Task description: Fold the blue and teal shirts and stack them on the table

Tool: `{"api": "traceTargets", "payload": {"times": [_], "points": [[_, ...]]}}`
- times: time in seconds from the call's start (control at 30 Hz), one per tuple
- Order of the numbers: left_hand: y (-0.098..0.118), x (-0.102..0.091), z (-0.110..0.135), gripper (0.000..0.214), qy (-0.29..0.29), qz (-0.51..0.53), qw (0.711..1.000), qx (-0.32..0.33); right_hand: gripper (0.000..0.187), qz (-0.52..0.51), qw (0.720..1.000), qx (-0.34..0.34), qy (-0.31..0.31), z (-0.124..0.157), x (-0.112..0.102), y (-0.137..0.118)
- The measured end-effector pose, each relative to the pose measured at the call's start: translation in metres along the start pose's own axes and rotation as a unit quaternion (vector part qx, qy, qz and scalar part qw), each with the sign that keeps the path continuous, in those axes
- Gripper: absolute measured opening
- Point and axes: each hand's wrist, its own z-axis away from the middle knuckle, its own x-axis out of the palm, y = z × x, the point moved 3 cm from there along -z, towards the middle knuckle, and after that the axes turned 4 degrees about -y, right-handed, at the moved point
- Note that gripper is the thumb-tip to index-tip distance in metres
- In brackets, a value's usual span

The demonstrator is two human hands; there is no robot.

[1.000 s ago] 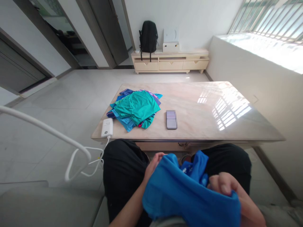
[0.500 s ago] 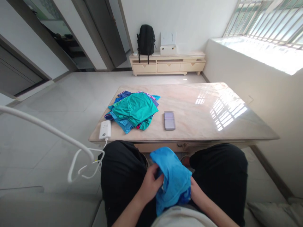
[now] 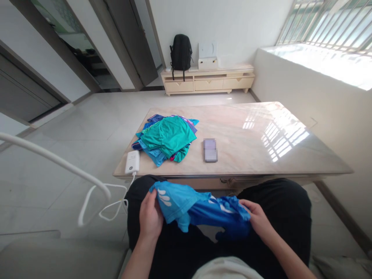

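We see our left hand (image 3: 151, 217) closed on one end of a blue sports shirt (image 3: 200, 209), the end with white markings, and our right hand (image 3: 257, 219) gripping the other end, where the cloth is bunched and darker. The one shirt stretches between the two hands, sagging a little in the middle, above our lap in black trousers (image 3: 279, 205), just short of the near edge of the table (image 3: 261, 131).

On the table we count three things. A pile of folded clothes (image 3: 167, 137) lies toward the near left corner, with one teal garment on top and several blue ones under it; how many are in the pile we cannot tell. One white power bank (image 3: 132, 162) sits at the near edge just left of the pile, and one white cable (image 3: 116, 201) hangs from it over the edge. One phone (image 3: 210, 149) lies flat just right of the pile, near the near edge.

Past the far edge, against the wall, stands one low cabinet (image 3: 207, 82) carrying one black backpack (image 3: 181, 52) and one white box (image 3: 207, 62).
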Motion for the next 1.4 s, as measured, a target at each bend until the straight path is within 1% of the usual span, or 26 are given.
{"api": "traceTargets", "payload": {"times": [0.03, 0.1, 0.13, 0.17, 0.23, 0.3, 0.37, 0.43, 0.5, 0.53, 0.57, 0.63, 0.67, 0.73, 0.77, 0.8, 0.83, 0.9, 0.97, 1.03, 1.1, 1.17, 1.2, 1.27, 1.33, 1.4], "points": [[0.002, -0.003, -0.002, 0.038, 0.031, 0.018, 0.999, 0.003, 0.048, -0.009, 0.998, -0.001, 0.065, -0.001, -0.015, 0.0], [0.004, -0.006, -0.003, 0.036, 0.074, 0.032, 0.997, 0.002, 0.047, -0.063, 0.982, 0.002, 0.179, -0.001, -0.041, -0.004], [0.004, -0.006, -0.002, 0.036, 0.081, 0.032, 0.996, -0.003, 0.048, -0.094, 0.971, 0.0, 0.221, 0.0, -0.052, -0.008], [0.002, -0.006, -0.001, 0.035, 0.078, 0.029, 0.996, -0.012, 0.051, -0.124, 0.962, -0.003, 0.245, 0.002, -0.06, -0.014], [-0.005, -0.005, 0.001, 0.035, 0.06, 0.007, 0.998, -0.034, 0.056, -0.164, 0.951, -0.014, 0.26, 0.006, -0.068, -0.031], [-0.012, -0.005, 0.0, 0.035, 0.038, -0.06, 0.996, -0.045, 0.057, -0.177, 0.949, -0.029, 0.258, 0.012, -0.069, -0.051], [-0.02, -0.002, -0.001, 0.038, -0.036, -0.175, 0.983, -0.035, 0.057, -0.182, 0.949, -0.048, 0.254, 0.021, -0.064, -0.071], [-0.024, 0.006, 0.001, 0.045, -0.125, -0.303, 0.945, 0.013, 0.058, -0.185, 0.953, -0.061, 0.232, 0.032, -0.052, -0.085], [-0.026, 0.018, 0.011, 0.048, -0.174, -0.397, 0.897, 0.093, 0.058, -0.165, 0.966, -0.061, 0.189, 0.045, -0.034, -0.094], [-0.026, 0.025, 0.019, 0.047, -0.196, -0.42, 0.877, 0.128, 0.056, -0.137, 0.976, -0.06, 0.156, 0.051, -0.022, -0.097], [-0.026, 0.034, 0.029, 0.045, -0.234, -0.424, 0.862, 0.149, 0.052, -0.099, 0.987, -0.063, 0.113, 0.057, -0.009, -0.1], [-0.026, 0.052, 0.051, 0.041, -0.344, -0.374, 0.85, 0.14, 0.045, 0.0, 0.996, -0.084, -0.014, 0.066, 0.021, -0.109], [-0.024, 0.06, 0.061, 0.044, -0.395, -0.327, 0.85, 0.122, 0.043, 0.052, 0.989, -0.101, -0.094, 0.068, 0.036, -0.114], [-0.017, 0.071, 0.075, 0.061, -0.458, -0.231, 0.853, 0.093, 0.039, 0.139, 0.948, -0.123, -0.259, 0.071, 0.062, -0.127], [-0.012, 0.074, 0.079, 0.074, -0.481, -0.198, 0.85, 0.084, 0.038, 0.172, 0.921, -0.125, -0.327, 0.071, 0.071, -0.134], [-0.007, 0.077, 0.081, 0.084, -0.509, -0.18, 0.838, 0.073, 0.037, 0.2, 0.895, -0.126, -0.378, 0.07, 0.077, -0.141], [-0.003, 0.079, 0.083, 0.089, -0.542, -0.178, 0.819, 0.059, 0.037, 0.224, 0.874, -0.128, -0.412, 0.069, 0.08, -0.149], [0.004, 0.082, 0.084, 0.076, -0.602, -0.209, 0.77, 0.028, 0.037, 0.268, 0.848, -0.138, -0.436, 0.068, 0.079, -0.162], [0.009, 0.084, 0.084, 0.06, -0.629, -0.253, 0.735, 0.007, 0.033, 0.326, 0.842, -0.151, -0.403, 0.068, 0.071, -0.17], [0.012, 0.086, 0.085, 0.052, -0.625, -0.295, 0.723, 0.003, 0.029, 0.4, 0.84, -0.152, -0.334, 0.067, 0.063, -0.172], [0.014, 0.09, 0.088, 0.037, -0.613, -0.34, 0.712, 0.038, 0.032, 0.459, 0.834, -0.146, -0.271, 0.066, 0.056, -0.168], [0.015, 0.093, 0.091, 0.019, -0.591, -0.385, 0.701, 0.106, 0.038, 0.48, 0.831, -0.139, -0.246, 0.062, 0.053, -0.16], [0.015, 0.094, 0.092, 0.016, -0.573, -0.401, 0.701, 0.14, 0.039, 0.481, 0.832, -0.137, -0.24, 0.059, 0.052, -0.156], [0.015, 0.092, 0.092, 0.015, -0.527, -0.418, 0.717, 0.185, 0.035, 0.488, 0.831, -0.144, -0.223, 0.053, 0.048, -0.149], [0.014, 0.087, 0.089, 0.015, -0.48, -0.42, 0.741, 0.211, 0.025, 0.504, 0.827, -0.163, -0.189, 0.047, 0.04, -0.145], [0.014, 0.081, 0.086, 0.018, -0.45, -0.416, 0.753, 0.24, 0.013, 0.512, 0.828, -0.175, -0.148, 0.043, 0.029, -0.145]]}}
